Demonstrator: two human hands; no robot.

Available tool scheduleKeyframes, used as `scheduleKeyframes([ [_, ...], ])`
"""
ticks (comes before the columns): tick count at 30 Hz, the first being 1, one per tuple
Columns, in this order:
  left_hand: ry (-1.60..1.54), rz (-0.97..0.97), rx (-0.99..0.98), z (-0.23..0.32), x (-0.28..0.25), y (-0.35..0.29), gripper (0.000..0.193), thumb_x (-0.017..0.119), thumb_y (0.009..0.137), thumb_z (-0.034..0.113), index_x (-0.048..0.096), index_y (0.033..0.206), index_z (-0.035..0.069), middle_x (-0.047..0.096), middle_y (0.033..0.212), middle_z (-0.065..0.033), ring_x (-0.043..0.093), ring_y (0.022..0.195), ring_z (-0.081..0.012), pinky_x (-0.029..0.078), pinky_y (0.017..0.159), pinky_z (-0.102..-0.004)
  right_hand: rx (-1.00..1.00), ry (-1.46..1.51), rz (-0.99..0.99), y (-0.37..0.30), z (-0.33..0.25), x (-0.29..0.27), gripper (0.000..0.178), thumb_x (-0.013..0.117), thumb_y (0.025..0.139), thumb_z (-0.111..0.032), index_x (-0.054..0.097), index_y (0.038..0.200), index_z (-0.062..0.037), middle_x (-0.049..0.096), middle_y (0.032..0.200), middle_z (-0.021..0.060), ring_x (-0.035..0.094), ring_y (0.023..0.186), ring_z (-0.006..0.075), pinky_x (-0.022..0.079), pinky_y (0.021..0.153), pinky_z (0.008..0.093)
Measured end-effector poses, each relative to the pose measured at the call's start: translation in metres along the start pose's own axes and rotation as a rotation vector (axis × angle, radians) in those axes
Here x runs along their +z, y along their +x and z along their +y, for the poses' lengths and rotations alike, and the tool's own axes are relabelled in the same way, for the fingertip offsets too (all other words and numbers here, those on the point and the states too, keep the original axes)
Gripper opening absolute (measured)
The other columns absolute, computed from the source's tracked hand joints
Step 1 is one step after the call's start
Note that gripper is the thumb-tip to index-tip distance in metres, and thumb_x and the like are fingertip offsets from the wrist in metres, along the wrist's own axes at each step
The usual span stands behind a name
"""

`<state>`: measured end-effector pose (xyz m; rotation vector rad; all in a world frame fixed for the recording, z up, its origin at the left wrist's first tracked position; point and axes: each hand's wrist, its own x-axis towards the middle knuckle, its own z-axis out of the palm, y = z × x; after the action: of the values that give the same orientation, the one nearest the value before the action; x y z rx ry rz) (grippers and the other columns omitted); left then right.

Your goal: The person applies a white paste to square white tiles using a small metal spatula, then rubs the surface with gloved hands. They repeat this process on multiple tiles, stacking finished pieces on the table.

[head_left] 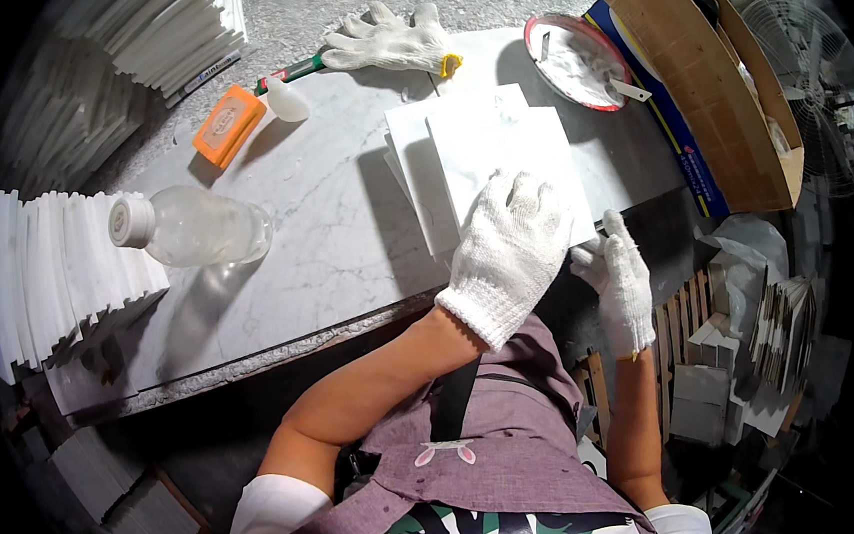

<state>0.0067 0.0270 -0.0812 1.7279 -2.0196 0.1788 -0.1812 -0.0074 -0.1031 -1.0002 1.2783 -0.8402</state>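
My left hand [514, 245], in a white knit glove, lies palm down on a small pile of flat white tiles [446, 130]. Its fingers rest spread on the top tile [498, 146], which sits askew on those beneath. My right hand [621, 282], gloved too, is beside the pile's near right corner at the table edge. Its fingers stretch upward, apart from the thumb side, and no held thing shows in it.
On the marble-patterned tabletop [333, 224] are a clear bottle [208, 226], an orange box [228, 127], a spare glove [389, 41] and a red-rimmed bowl of white paste [582, 64] with scraper blades. Tile stacks [71, 265] line the left; a cardboard box [703, 75] and a fan [804, 87] stand right.
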Motion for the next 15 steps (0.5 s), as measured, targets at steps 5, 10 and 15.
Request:
scheduleKeyframes([
  [5, -0.051, -0.012, -0.028, 0.002, 0.001, -0.001, 0.031, 0.064, 0.075, 0.021, 0.065, 0.105, 0.012, 0.061, 0.109, -0.0078, 0.055, 0.110, -0.0255, 0.044, 0.102, -0.0428, 0.024, 0.028, -0.035, -0.002, -0.001, 0.013, 0.049, 0.049, 0.105, -0.024, 0.040, 0.147, -0.0007, 0.064, 0.094, 0.0053, 0.064, 0.086, 0.0137, 0.056, 0.082, 0.0327],
  [10, -0.055, 0.039, -0.023, 0.000, 0.006, -0.006, 0.032, 0.064, 0.076, 0.020, 0.065, 0.107, 0.013, 0.061, 0.113, -0.0077, 0.054, 0.111, -0.0256, 0.043, 0.104, -0.0431, 0.002, -0.013, -0.048, -0.004, -0.011, 0.025, 0.049, 0.050, 0.104, -0.021, 0.040, 0.147, -0.0001, 0.065, 0.087, 0.0058, 0.064, 0.082, 0.0131, 0.056, 0.081, 0.0319],
  [15, -0.057, 0.049, -0.034, 0.002, 0.006, -0.008, 0.034, 0.064, 0.076, 0.020, 0.066, 0.109, 0.014, 0.060, 0.116, -0.0076, 0.054, 0.112, -0.0266, 0.043, 0.104, -0.0441, 0.009, -0.003, -0.018, -0.004, -0.011, 0.030, 0.050, 0.052, 0.102, -0.019, 0.041, 0.146, 0.0011, 0.067, 0.086, 0.0069, 0.065, 0.080, 0.0142, 0.056, 0.080, 0.0316],
])
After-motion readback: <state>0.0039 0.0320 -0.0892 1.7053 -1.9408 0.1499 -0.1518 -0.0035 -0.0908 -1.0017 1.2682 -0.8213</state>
